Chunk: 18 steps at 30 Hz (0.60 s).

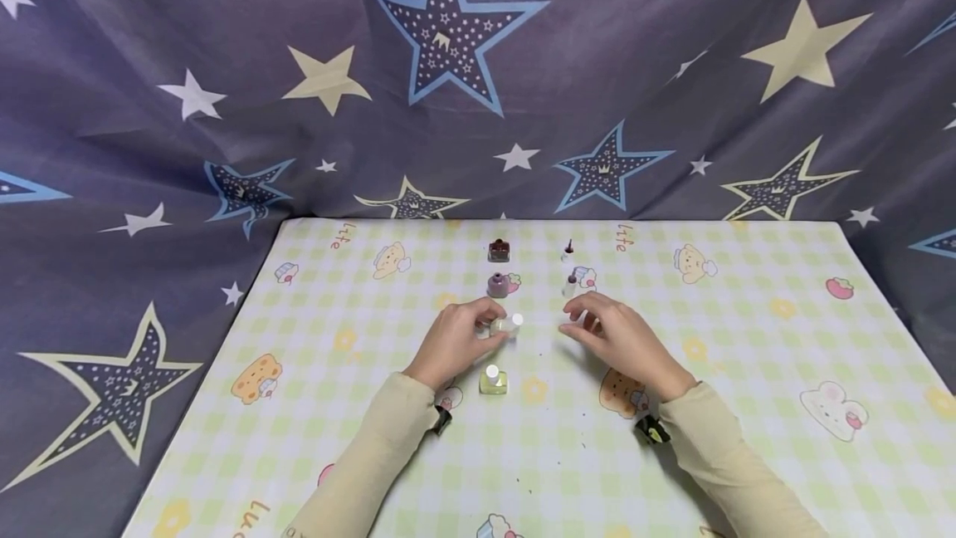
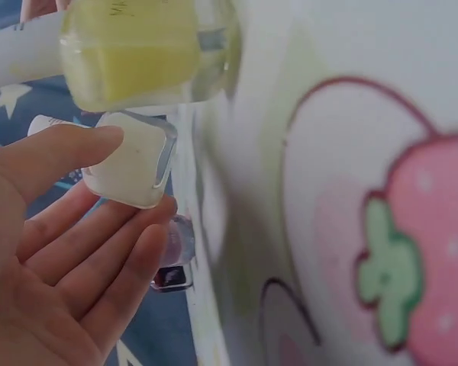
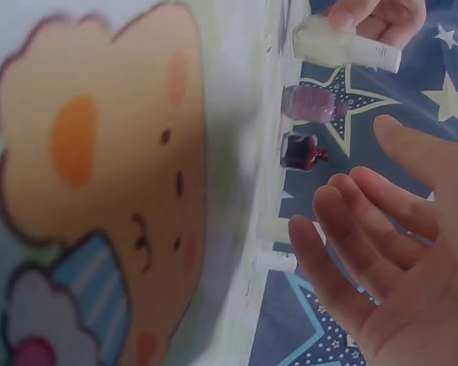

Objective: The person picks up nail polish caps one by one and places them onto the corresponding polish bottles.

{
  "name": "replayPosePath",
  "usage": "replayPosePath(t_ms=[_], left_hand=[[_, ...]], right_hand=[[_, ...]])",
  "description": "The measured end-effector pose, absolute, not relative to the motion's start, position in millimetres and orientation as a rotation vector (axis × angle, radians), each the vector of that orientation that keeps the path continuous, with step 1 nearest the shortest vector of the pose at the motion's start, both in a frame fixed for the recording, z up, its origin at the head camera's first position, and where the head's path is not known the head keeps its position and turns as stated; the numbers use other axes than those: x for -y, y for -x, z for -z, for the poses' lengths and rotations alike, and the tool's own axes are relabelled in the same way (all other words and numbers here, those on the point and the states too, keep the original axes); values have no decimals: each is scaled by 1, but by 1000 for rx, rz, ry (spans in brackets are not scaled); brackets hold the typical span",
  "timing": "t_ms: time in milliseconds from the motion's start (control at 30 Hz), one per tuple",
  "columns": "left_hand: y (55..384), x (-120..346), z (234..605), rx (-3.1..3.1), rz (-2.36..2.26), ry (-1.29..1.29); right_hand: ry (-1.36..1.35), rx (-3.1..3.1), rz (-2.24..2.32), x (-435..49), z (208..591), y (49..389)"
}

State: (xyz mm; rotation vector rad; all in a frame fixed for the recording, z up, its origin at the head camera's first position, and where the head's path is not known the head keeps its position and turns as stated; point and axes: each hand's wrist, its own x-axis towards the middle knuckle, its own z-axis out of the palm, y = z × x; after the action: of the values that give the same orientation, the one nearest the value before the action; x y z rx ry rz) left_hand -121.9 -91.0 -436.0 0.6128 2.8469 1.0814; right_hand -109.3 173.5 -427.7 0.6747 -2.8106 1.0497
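left hand (image 1: 460,337) pinches a small clear glass bottle of milky-white polish (image 1: 496,327) between thumb and fingers, its white cap (image 1: 518,320) on and leaning toward the desk's right edge. it's left of the middle of the desk (image 1: 747,318), third in a row running out from the far edge. can't tell if its base touches the cloth. right hand (image 1: 618,339) holds nothing: fingers loosely bent, thumb apart.

risks:
- pinch is on smooth glass; a hard twist could spin the bottle or make it slip.
- bottle is tilted; if that cap is loose, it could leak.
- a round purple glass bottle (image 1: 497,286) and a square dark-red glass bottle (image 1: 499,251), toward the far edge, stand uncapped. a knuckle bump could spill either.
- right hand is just near-side of a white cap with purple brush tip (image 1: 571,288); a white cap with dark-red brush tip (image 1: 567,256) stands beyond. both upside down, narrow footing; a brush past could topple them and smear the cloth.

count:
- bottles: 4. milky 1, purple 1, dark red 1, squat yellow-green glass one (image 1: 493,385) 1, upright, nearest the near edge.
- white caps: 4. 2 on bottles, 2 off.
- hands: 2, one loaded.
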Motion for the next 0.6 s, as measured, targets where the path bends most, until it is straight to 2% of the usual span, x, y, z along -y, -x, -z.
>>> replayPosePath(t_ms=[600], left_hand=[[130, 101, 444, -2690, -1151, -504]], right_hand=[[-610, 2883, -1058, -182, 437, 115]])
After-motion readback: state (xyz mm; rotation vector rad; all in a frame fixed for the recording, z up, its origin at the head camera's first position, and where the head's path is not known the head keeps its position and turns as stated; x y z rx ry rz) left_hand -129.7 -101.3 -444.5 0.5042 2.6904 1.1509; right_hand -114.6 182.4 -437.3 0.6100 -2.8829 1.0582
